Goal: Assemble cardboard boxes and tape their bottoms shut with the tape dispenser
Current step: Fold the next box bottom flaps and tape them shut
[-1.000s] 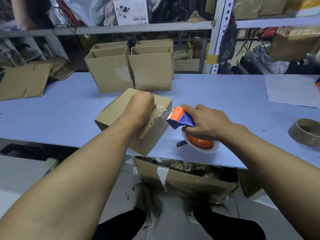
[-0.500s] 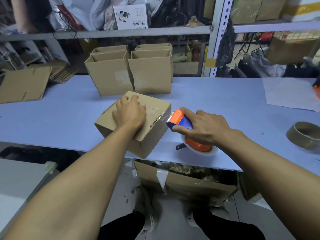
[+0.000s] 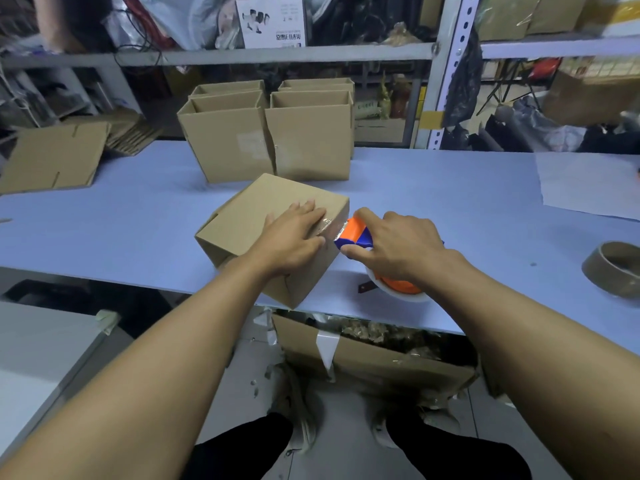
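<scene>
Left hand (image 3: 289, 239) now flattened on box (image 3: 263, 216), apparently smoothing tape.

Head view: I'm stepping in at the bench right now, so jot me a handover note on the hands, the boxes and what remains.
Left hand: flat, pressing the tape on the upturned box at the table front edge.
Right hand: gripping the tape dispenser, its head at the box's right edge.
Done: four open boxes stand behind.
Left: sever the tape if still attached, smooth it, move the box back; flat blanks remain far left.
</scene>
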A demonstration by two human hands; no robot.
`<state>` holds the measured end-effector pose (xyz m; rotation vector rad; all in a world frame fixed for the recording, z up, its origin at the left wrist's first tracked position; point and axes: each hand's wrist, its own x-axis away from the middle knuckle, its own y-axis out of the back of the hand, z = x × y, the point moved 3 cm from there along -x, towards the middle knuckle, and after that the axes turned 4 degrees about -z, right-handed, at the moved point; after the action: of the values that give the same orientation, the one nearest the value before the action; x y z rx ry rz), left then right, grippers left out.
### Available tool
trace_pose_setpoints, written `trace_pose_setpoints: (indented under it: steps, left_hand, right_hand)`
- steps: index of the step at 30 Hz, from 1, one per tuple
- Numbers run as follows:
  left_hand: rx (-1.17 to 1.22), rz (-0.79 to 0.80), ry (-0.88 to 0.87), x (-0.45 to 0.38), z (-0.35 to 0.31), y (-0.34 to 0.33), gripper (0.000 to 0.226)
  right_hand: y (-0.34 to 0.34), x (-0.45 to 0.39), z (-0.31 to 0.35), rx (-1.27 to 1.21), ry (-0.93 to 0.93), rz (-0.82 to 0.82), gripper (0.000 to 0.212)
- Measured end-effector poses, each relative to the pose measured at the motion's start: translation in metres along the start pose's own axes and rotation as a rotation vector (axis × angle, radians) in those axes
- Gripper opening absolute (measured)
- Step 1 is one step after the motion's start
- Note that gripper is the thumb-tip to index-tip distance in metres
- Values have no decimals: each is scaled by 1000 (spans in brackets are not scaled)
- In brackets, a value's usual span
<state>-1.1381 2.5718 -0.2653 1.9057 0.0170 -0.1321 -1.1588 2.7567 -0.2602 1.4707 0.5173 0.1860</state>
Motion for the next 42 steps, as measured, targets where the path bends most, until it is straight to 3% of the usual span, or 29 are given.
trace_pose_setpoints:
  steps: [19,28,34,37,42]
  left_hand:
    - [86,-27,39,1,1,3,51]
    - [90,-86,41,2,-4,5,52]
    - [-113,-179,94,-20,-8,6,45]
    - [-207,-269,104,-28,-19,-5,32]
    - [-246,-317,117,-31,-19,-14,26]
  right_hand:
    - [10,19,-22,5,-3,14,49]
    - [-7,-19,20,144,49,84,48]
    - [-10,-32,34,162,55,107,51]
    - [-10,-35,33,149,44,119,45]
    - [-11,-49,29,58,-6,304,35]
